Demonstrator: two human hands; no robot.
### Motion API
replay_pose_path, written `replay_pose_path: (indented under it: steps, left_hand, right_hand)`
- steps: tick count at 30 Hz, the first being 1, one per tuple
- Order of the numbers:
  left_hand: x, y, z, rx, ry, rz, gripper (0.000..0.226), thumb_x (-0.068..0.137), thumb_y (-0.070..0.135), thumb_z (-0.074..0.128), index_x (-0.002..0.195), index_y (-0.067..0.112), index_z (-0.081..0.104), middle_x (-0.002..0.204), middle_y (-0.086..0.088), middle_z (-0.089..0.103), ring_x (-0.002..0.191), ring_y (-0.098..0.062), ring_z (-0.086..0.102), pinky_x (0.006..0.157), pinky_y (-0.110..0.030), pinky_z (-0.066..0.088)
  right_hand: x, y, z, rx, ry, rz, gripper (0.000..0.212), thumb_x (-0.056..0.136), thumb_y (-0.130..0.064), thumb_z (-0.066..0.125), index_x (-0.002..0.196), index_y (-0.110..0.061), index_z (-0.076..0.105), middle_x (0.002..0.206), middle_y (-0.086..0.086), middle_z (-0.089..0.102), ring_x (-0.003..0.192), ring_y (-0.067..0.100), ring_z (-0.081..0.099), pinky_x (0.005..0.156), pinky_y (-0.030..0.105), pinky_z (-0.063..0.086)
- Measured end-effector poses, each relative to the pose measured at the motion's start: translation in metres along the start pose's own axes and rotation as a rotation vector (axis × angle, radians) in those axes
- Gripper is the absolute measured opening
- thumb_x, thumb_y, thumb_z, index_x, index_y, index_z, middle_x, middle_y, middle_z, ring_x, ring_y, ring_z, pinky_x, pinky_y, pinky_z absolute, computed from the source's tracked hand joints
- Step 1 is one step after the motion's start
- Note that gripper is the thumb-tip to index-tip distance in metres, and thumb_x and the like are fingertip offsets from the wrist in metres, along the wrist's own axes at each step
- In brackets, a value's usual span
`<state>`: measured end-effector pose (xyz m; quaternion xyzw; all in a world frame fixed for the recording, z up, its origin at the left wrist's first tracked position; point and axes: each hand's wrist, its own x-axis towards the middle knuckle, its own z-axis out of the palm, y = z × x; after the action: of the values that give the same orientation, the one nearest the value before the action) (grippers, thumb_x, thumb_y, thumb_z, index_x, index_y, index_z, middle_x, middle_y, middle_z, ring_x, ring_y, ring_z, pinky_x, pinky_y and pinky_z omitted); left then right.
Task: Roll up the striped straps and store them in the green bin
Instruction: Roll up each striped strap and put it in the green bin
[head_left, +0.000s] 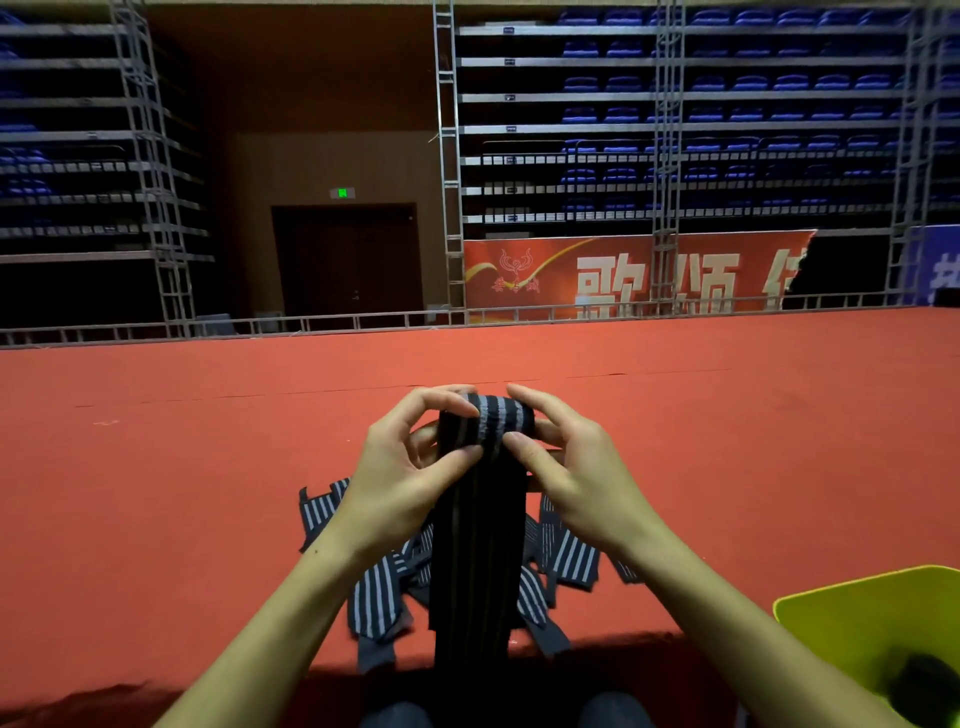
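Red carpeted stage floor (156, 467) fills most of the view, acting as the worktop. Behind it: tiered blue folding seats (727, 83) on metal truss framing, a red banner with pale characters (623, 275), a dark double door (348, 260) with a green exit sign above.

Lime-green plastic bin (872, 623) sits at lower right, just beside the right forearm; something dark lies inside it, too blurred to identify.

Pile of dark grey straps with white stripes (379, 597) lies loose on the carpet near the stage edge, below and between both wrists.

One long dark striped strap (478, 545) is held up above the pile, its tail hanging straight down toward the lap. Its top end is partly wound into a short roll (488, 415).

Left hand (410, 467): fingers closed on the roll's left end, thumb pressing the strap face.
Right hand (571, 467): fingers closed on the roll's right end, index finger over the top, thumb on the strap face.

Both hands well clear of the bin.
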<state>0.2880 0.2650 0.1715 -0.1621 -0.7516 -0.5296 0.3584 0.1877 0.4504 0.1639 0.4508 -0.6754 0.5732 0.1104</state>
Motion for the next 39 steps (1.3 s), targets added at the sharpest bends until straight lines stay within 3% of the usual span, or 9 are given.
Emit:
replay_pose_path:
  steps: [3, 7, 14, 17, 21, 26, 31, 34, 39]
  left_hand:
    - [0.0, 0.003, -0.004, -0.02, -0.035, -0.039, 0.045, 0.09, -0.009, 0.079, 0.126, 0.011, 0.061, 0.14, -0.005, 0.067, 0.124, -0.028, 0.073, 0.102, -0.047, 0.062]
    - [-0.001, 0.011, -0.007, 0.021, -0.042, -0.116, 0.058, 0.089, 0.004, 0.085, 0.138, 0.024, 0.059, 0.137, 0.0, 0.07, 0.11, -0.029, 0.079, 0.092, -0.049, 0.066]
    - [0.003, 0.019, -0.008, 0.003, 0.001, -0.206, 0.033, 0.096, 0.027, 0.074, 0.126, 0.014, 0.067, 0.121, -0.006, 0.077, 0.096, -0.034, 0.081, 0.085, -0.058, 0.066]
    - [0.003, 0.021, -0.008, 0.003, 0.005, -0.195, 0.029, 0.097, 0.025, 0.074, 0.123, 0.012, 0.069, 0.118, -0.004, 0.078, 0.097, -0.034, 0.081, 0.084, -0.058, 0.066]
    - [0.002, 0.017, -0.01, -0.064, 0.009, -0.208, 0.034, 0.091, 0.013, 0.081, 0.123, 0.007, 0.07, 0.119, -0.008, 0.078, 0.097, -0.036, 0.081, 0.081, -0.046, 0.066]
    - [-0.001, 0.013, -0.012, -0.17, 0.002, -0.204, 0.043, 0.082, 0.001, 0.084, 0.123, 0.0, 0.069, 0.121, -0.014, 0.078, 0.106, -0.042, 0.078, 0.091, -0.05, 0.066]
    - [-0.005, 0.009, -0.014, -0.179, 0.009, -0.185, 0.045, 0.076, -0.002, 0.092, 0.115, 0.002, 0.071, 0.134, -0.009, 0.074, 0.117, -0.039, 0.075, 0.1, -0.056, 0.061]
    - [-0.005, 0.006, -0.014, -0.162, 0.015, -0.16, 0.037, 0.078, 0.001, 0.085, 0.112, 0.005, 0.071, 0.139, -0.006, 0.071, 0.121, -0.035, 0.074, 0.105, -0.06, 0.058]
    - [-0.006, 0.004, -0.01, -0.056, 0.012, -0.109, 0.03, 0.084, 0.002, 0.081, 0.11, 0.01, 0.069, 0.146, 0.001, 0.067, 0.126, -0.029, 0.072, 0.109, -0.058, 0.056]
  right_hand:
    - [0.002, 0.002, -0.007, 0.101, 0.02, -0.003, 0.039, 0.1, -0.013, 0.075, 0.135, -0.026, 0.066, 0.121, -0.002, 0.078, 0.109, 0.019, 0.077, 0.088, 0.05, 0.066]
    - [-0.002, -0.002, -0.009, 0.192, 0.041, -0.05, 0.038, 0.097, -0.002, 0.076, 0.127, -0.023, 0.066, 0.119, 0.003, 0.076, 0.092, 0.027, 0.081, 0.083, 0.052, 0.067]
    - [-0.007, -0.002, -0.004, 0.216, 0.033, -0.144, 0.036, 0.094, 0.006, 0.076, 0.117, -0.02, 0.067, 0.122, -0.002, 0.074, 0.106, 0.026, 0.078, 0.087, 0.049, 0.065]
    - [-0.009, 0.0, -0.002, 0.214, 0.042, -0.17, 0.031, 0.093, 0.007, 0.077, 0.114, -0.014, 0.068, 0.127, -0.001, 0.072, 0.111, 0.029, 0.075, 0.091, 0.05, 0.064]
    - [-0.01, 0.003, -0.002, 0.207, 0.022, -0.164, 0.031, 0.092, 0.008, 0.078, 0.111, -0.014, 0.068, 0.13, 0.002, 0.07, 0.121, 0.03, 0.071, 0.096, 0.054, 0.062]
    - [-0.011, 0.002, -0.007, 0.222, -0.11, -0.052, 0.035, 0.091, 0.001, 0.078, 0.112, -0.023, 0.063, 0.138, -0.002, 0.065, 0.124, 0.025, 0.071, 0.104, 0.046, 0.06]
    - [-0.002, -0.001, -0.015, 0.291, -0.166, 0.156, 0.037, 0.092, -0.033, 0.079, 0.126, -0.031, 0.066, 0.126, 0.007, 0.075, 0.106, 0.032, 0.078, 0.093, 0.059, 0.063]
    - [0.001, 0.001, -0.015, 0.246, -0.178, 0.157, 0.046, 0.09, -0.039, 0.08, 0.135, -0.032, 0.068, 0.125, 0.006, 0.078, 0.112, 0.024, 0.077, 0.089, 0.052, 0.065]
    - [0.0, -0.001, -0.008, 0.193, -0.125, 0.105, 0.07, 0.09, -0.035, 0.077, 0.155, -0.019, 0.054, 0.142, -0.002, 0.069, 0.133, 0.016, 0.066, 0.108, 0.043, 0.058]
